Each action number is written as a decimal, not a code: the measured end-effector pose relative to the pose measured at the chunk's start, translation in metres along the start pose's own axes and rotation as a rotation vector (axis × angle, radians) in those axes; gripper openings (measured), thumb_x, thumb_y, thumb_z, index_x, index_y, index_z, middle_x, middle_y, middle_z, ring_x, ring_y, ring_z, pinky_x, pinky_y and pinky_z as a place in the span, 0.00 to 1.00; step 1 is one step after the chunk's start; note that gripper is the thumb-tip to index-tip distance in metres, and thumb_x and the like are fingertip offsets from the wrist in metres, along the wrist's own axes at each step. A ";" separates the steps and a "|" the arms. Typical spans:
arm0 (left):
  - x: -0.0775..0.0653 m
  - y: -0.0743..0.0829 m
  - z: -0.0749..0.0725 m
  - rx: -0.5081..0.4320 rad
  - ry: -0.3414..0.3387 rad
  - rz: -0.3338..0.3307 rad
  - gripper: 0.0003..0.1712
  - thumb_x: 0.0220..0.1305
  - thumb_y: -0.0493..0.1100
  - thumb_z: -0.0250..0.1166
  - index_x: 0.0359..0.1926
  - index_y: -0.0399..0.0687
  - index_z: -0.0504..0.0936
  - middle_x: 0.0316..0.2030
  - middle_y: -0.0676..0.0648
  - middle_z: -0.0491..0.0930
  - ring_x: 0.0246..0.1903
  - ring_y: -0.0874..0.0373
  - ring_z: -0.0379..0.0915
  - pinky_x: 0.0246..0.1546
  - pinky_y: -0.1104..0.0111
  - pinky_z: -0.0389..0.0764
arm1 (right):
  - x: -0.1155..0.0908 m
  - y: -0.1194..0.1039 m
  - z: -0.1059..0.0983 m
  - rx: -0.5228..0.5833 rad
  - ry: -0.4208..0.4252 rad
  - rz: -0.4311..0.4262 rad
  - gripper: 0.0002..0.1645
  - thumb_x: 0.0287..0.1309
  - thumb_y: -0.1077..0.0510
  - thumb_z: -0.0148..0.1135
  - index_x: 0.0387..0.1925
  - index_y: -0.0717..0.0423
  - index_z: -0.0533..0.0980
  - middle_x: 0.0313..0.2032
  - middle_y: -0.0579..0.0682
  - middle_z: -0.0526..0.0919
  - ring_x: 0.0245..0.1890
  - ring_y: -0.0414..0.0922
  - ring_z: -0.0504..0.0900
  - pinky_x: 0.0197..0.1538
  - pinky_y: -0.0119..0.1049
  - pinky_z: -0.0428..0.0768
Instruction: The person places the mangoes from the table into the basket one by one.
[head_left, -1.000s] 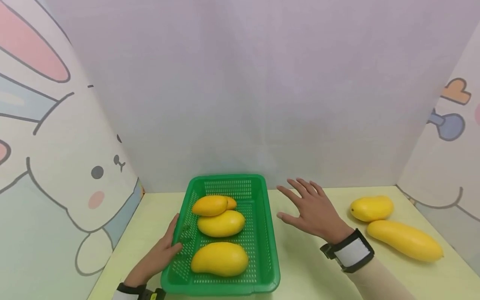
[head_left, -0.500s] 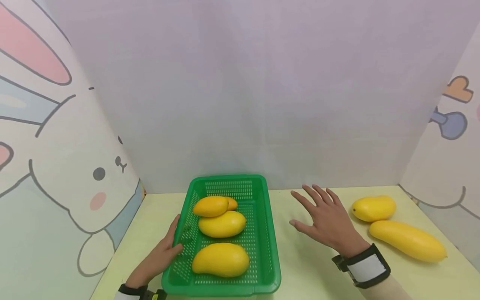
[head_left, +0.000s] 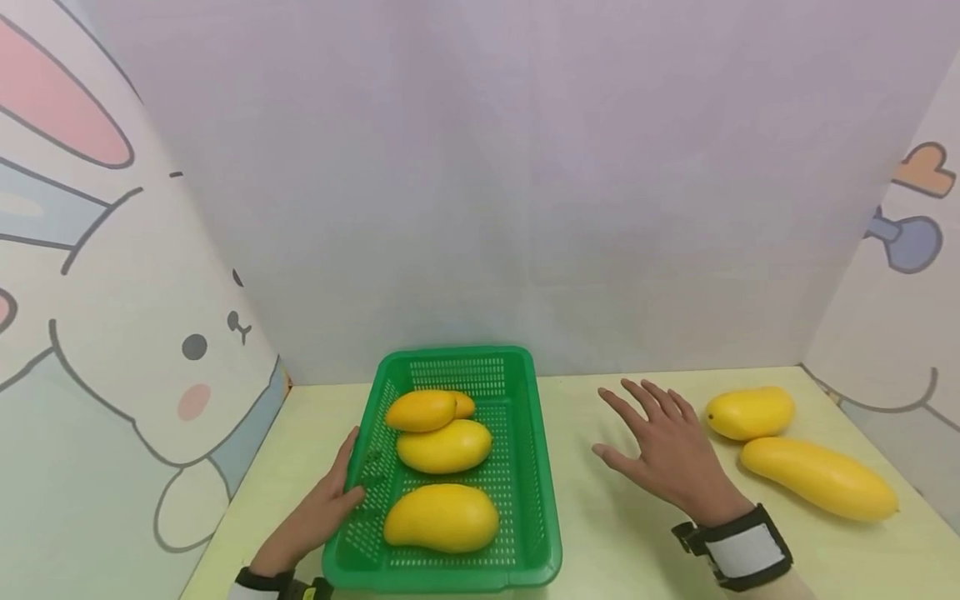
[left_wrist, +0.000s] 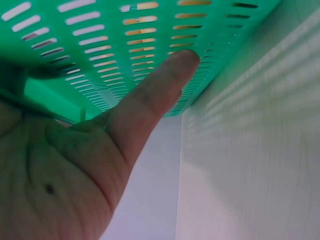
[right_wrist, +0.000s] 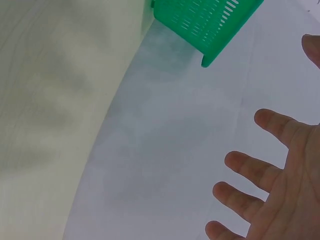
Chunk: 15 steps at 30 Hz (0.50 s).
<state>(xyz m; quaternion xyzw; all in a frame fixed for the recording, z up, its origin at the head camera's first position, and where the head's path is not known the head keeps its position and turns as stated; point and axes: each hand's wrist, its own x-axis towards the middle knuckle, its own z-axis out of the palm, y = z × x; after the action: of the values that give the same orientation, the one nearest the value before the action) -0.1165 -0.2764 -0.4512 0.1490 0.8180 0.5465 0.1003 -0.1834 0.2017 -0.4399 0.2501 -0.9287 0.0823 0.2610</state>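
Observation:
My left hand [head_left: 318, 508] holds the left rim of a green plastic basket [head_left: 551, 533], thumb over the rim and fingers along the outer wall. In the left wrist view, a finger [left_wrist: 155, 95] lies against the slotted wall [left_wrist: 100, 40]. Inside the basket, a large mango [head_left: 441, 518] lies at the near end. Behind it are another mango [head_left: 444, 447], a smaller one [head_left: 422, 411] and a partly hidden orange-yellow fruit [head_left: 464, 406]. Over the table to the right, my right hand [head_left: 671, 454] is spread with nothing in it.
At the table's right side lie a stubby yellow fruit [head_left: 752, 413] and a long yellow fruit [head_left: 821, 479], right of my right hand. A pale back wall [head_left: 525, 208] and side panels with cartoon rabbit prints [head_left: 150, 358] enclose the pale yellow table [head_left: 585, 550].
My right hand has moved right, away from the basket and closer to the two yellow fruits, its fingers still spread. The left hand, basket and fruits stay in place.

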 end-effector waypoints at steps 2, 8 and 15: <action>0.001 0.001 0.000 0.005 -0.001 -0.014 0.44 0.70 0.41 0.47 0.71 0.63 0.25 0.71 0.41 0.30 0.59 0.41 0.56 0.45 0.62 0.75 | -0.002 0.000 0.001 0.004 -0.006 0.006 0.44 0.52 0.23 0.47 0.67 0.35 0.60 0.63 0.54 0.65 0.63 0.57 0.58 0.61 0.59 0.54; 0.002 0.002 0.000 0.010 -0.003 -0.028 0.46 0.69 0.39 0.48 0.71 0.62 0.25 0.71 0.39 0.32 0.53 0.43 0.66 0.41 0.61 0.77 | -0.006 0.000 0.003 0.014 -0.012 0.017 0.44 0.52 0.24 0.47 0.67 0.36 0.61 0.63 0.54 0.65 0.63 0.56 0.58 0.61 0.58 0.55; 0.001 0.004 -0.002 0.000 -0.001 -0.033 0.46 0.69 0.38 0.48 0.71 0.63 0.25 0.71 0.39 0.33 0.51 0.43 0.67 0.40 0.60 0.78 | -0.004 0.004 -0.001 -0.013 0.006 0.013 0.45 0.50 0.23 0.48 0.66 0.37 0.62 0.61 0.55 0.67 0.62 0.57 0.60 0.60 0.59 0.56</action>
<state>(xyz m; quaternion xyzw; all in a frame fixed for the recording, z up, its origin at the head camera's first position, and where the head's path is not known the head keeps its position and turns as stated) -0.1176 -0.2758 -0.4466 0.1359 0.8202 0.5447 0.1097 -0.1814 0.2071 -0.4411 0.2422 -0.9300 0.0786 0.2650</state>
